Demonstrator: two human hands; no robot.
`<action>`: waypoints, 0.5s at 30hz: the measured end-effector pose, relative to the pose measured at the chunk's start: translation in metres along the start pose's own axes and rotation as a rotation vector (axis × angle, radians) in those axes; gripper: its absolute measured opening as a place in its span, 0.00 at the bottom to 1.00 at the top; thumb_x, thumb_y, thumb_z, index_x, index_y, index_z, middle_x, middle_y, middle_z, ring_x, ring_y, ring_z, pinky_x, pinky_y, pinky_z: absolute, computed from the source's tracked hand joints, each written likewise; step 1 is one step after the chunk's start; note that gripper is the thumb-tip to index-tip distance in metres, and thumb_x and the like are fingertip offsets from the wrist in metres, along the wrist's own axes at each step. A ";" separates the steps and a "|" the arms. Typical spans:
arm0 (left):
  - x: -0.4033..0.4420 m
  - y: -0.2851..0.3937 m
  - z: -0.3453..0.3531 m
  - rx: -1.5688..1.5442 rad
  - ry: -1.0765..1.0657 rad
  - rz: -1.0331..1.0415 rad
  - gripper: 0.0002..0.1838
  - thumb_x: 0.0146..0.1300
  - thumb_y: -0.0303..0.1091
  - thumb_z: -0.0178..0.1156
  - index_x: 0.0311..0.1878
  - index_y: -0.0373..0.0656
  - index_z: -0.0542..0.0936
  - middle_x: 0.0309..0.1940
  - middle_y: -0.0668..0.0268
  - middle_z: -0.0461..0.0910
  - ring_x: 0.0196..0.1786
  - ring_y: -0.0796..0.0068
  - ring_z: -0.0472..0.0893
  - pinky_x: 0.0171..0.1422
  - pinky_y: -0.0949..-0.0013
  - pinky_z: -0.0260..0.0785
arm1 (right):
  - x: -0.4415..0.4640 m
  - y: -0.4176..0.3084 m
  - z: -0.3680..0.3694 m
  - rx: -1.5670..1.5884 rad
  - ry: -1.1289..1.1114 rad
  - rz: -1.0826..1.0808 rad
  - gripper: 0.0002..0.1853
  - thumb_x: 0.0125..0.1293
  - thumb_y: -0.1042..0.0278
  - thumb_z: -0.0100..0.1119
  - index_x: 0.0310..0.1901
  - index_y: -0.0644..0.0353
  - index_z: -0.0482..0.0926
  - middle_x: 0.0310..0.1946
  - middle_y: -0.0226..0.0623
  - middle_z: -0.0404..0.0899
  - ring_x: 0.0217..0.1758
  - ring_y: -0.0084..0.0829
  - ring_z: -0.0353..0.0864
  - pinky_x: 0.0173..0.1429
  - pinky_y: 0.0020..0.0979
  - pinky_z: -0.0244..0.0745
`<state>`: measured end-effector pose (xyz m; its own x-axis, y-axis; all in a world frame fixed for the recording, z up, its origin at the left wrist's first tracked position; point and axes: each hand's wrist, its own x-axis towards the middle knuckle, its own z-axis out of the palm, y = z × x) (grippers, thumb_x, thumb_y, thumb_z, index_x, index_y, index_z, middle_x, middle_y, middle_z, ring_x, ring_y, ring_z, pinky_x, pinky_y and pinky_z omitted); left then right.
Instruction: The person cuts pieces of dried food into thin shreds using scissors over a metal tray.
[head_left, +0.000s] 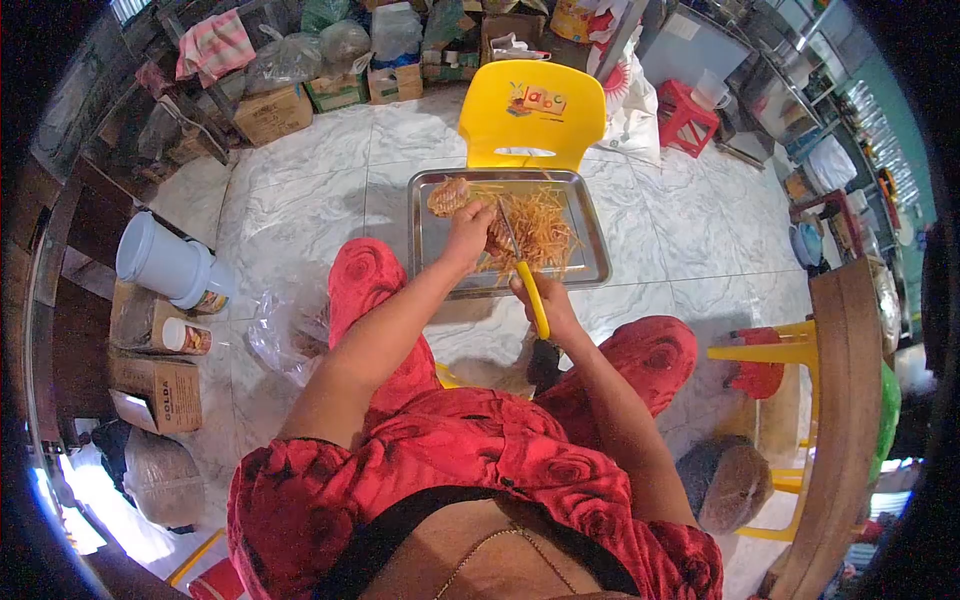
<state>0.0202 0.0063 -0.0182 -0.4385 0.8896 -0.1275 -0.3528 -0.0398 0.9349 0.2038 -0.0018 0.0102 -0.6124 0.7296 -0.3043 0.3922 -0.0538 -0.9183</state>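
Note:
A metal tray (425,240) holds a heap of thin, straw-coloured strips (548,228). My left hand (468,238) is closed over the tray's left part, gripping a brown, ridged piece (497,238) whose exact kind I cannot make out. Another lumpy brown piece (447,196) shows just beyond my fingers. My right hand (556,308) is wrapped round a pair of scissors with yellow handles (533,300). Their blades point up and left, against the brown piece beside my left fingers. Part of that piece is hidden by my hand and the blades.
A yellow chair (533,110) stands right behind the tray. Left on the floor are a clear plastic bag (285,330), a light blue bucket (155,255) and cardboard boxes (165,395). A red stool (688,118) is at the back right, a yellow stool (775,345) at right.

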 end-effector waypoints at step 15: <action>-0.002 -0.012 0.000 -0.110 -0.189 -0.065 0.06 0.62 0.31 0.49 0.31 0.42 0.72 0.23 0.74 0.71 0.25 0.85 0.71 0.29 0.77 0.66 | 0.015 0.011 -0.003 -0.119 0.052 -0.125 0.22 0.59 0.47 0.55 0.34 0.62 0.72 0.12 0.22 0.61 0.12 0.16 0.62 0.15 0.21 0.57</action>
<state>0.0255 0.0047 -0.0286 -0.2533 0.9609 -0.1122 -0.4677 -0.0201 0.8836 0.2010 0.0102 -0.0035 -0.6264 0.7600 -0.1732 0.3955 0.1184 -0.9108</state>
